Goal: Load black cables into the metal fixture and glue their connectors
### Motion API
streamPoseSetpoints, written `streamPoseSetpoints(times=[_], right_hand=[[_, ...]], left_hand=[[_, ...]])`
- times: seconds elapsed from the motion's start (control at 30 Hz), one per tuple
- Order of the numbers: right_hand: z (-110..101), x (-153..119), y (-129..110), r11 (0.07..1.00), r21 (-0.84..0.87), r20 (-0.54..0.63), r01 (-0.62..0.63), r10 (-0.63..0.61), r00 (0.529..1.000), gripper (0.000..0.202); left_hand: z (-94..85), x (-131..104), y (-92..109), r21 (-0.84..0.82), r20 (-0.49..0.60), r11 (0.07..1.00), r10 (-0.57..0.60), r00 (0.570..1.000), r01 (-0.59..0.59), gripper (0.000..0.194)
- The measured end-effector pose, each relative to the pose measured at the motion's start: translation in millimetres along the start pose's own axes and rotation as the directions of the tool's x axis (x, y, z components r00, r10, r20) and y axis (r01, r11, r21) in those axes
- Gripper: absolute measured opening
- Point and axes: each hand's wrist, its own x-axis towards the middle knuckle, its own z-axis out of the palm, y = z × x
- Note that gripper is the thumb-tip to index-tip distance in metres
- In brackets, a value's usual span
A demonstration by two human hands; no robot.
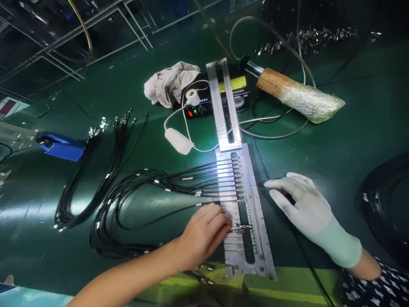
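Our left forearm is nearest the camera, its bare left hand (206, 232) over the grooved metal fixture (234, 253) — thumb and fingertips in a narrow pinch, apparently on 2 cable ends (242, 226) that poke out past them over the fixture's long slot. Our knuckles hide the exact contact.

Our right hand (302, 204), white-gloved, sits just off the fixture's right side, fingers loosely curled near a thin black cord (258, 157). Can't tell if it grips anything.

Status, our read: part-way. Done — upper part of the fixture carries a packed row of seated ends (237, 179), roughly 9 or 10, side by side at the slot. Left: grooves between that row and our left fingers look bare, same for those below, down to the fixture's bottom end. Whether the seated ends are finished or only laid in, too small for us to say.

Black cables (118, 249) from that row loop back left in a big bundle; a few loose ends (207, 281) lie just below our left wrist. Another cable bundle (67, 213) lies further left, well apart, none of it in the fixture.
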Motion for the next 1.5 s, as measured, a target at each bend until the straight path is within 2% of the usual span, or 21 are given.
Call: streamPoseSetpoints(times=[0.3,0.43,0.57,0.67,0.83,0.93,1.1,1.4,1.5], right_hand=[[1.0,0.0,-0.7,0.998,-0.008,-0.027,0.062,-0.062,0.998,0.022],[0.8,-1.7,0.1,0.996,0.006,-0.035,0.086,-0.086,0.996,0.02],[1.2,-4.9,-3.1,0.996,0.039,-0.053,0.081,-0.079,0.995,0.018],[3.0,-6.4,-5.7,0.996,0.062,-0.064,0.065,-0.061,0.996,0.018],[5.1,-6.8,-5.6,0.995,0.074,-0.047,0.06,-0.057,0.997,0.017],[4.7,-6.7,-5.1,0.995,0.079,-0.043,0.056,-0.053,0.998,0.018],[4.3,-5.5,-3.2,0.995,0.056,-0.036,0.079,-0.077,0.996,0.019],[5.7,-2.2,4.0,0.992,-0.005,-0.047,0.127,-0.127,0.991,0.027],[6.1,-0.7,4.0,0.992,-0.009,-0.044,0.123,-0.124,0.991,0.028]], left_hand=[[4.5,5.0,1.9,0.107,-0.027,0.989,0.101,0.995,-0.097,0.011],[-1.4,-3.8,-5.7,0.047,-0.011,0.999,0.014,1.0,-0.013,0.012],[-13.2,-26.0,-20.2,0.009,-0.018,0.994,-0.112,0.994,0.112,0.015],[-21.1,-38.9,-23.0,-0.003,-0.009,0.984,-0.177,0.984,0.177,0.014],[-23.2,-40.6,-16.8,0.074,0.011,0.983,-0.171,0.985,0.169,0.016],[-23.1,-40.6,-18.2,0.065,0.04,0.983,-0.173,0.984,0.17,0.015],[-29.4,-55.9,-25.1,0.057,0.069,0.975,-0.219,0.973,0.215,0.016],[-21.1,-91.0,-30.9,0.017,-0.099,0.94,-0.337,0.936,0.34,0.009],[-22.8,-94.0,-31.3,-0.032,-0.225,0.944,-0.326,0.918,0.328,0.012]])
